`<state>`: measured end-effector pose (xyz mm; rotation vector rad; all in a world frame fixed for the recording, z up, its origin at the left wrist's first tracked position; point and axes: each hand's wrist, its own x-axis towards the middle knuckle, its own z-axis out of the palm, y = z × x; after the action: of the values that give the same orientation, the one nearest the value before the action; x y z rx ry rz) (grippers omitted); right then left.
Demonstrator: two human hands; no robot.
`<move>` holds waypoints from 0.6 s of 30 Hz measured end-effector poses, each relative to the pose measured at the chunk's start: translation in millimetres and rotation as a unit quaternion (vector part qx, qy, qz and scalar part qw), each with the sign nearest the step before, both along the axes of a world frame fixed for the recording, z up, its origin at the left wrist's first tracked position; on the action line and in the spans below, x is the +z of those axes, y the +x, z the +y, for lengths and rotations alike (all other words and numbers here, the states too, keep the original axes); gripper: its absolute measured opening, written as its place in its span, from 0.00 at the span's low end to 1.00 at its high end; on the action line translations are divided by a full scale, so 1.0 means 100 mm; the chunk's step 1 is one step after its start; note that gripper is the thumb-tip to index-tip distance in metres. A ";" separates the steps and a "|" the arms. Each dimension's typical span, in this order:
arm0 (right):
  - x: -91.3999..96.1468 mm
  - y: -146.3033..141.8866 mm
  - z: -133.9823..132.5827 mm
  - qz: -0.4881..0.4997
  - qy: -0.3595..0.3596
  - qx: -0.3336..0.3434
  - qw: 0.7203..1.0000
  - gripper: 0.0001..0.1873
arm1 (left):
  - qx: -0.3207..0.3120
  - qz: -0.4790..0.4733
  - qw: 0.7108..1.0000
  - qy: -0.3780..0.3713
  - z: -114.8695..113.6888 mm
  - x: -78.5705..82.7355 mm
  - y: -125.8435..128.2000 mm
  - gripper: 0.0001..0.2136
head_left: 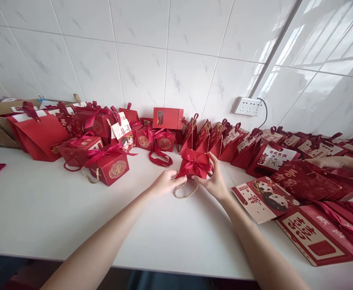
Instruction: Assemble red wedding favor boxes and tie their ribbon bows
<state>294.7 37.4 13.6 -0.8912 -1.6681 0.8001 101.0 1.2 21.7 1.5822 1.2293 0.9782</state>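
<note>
A small red gift box (191, 162) with a satin bow on it is between my two hands, at the middle of the table. Its twisted cord handle (186, 196) hangs toward me in a loop. The fingers of my left hand (166, 182) close on the box's lower left corner. Along its right side, my right hand (215, 180) grips with the thumb in front and the fingers behind. Behind the box, a dark red ribbon loop (161, 160) lies on the table, near more red boxes.
Finished-looking red boxes (111, 167) with bows cluster at the left. A row of red gift bags (215, 137) lines the wall. Flat printed packaging (316, 235) lies at the right, near another person's arm (342, 164). A power socket (248, 106) is on the tiled wall.
</note>
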 end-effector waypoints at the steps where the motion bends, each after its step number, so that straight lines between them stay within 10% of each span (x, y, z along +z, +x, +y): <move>1: 0.00 0.00 0.00 -0.001 -0.001 0.000 1.000 0.48 | -0.001 0.001 1.000 0.002 0.00 0.00 0.00 0.18; 18: 0.05 0.02 0.00 0.016 -0.017 0.001 1.000 0.42 | -0.110 0.014 0.992 -0.061 -0.06 0.12 -0.03 0.16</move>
<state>296.4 36.9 19.0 -0.8956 -1.6309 0.8409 98.0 -5.2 34.1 1.5999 1.0847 0.7288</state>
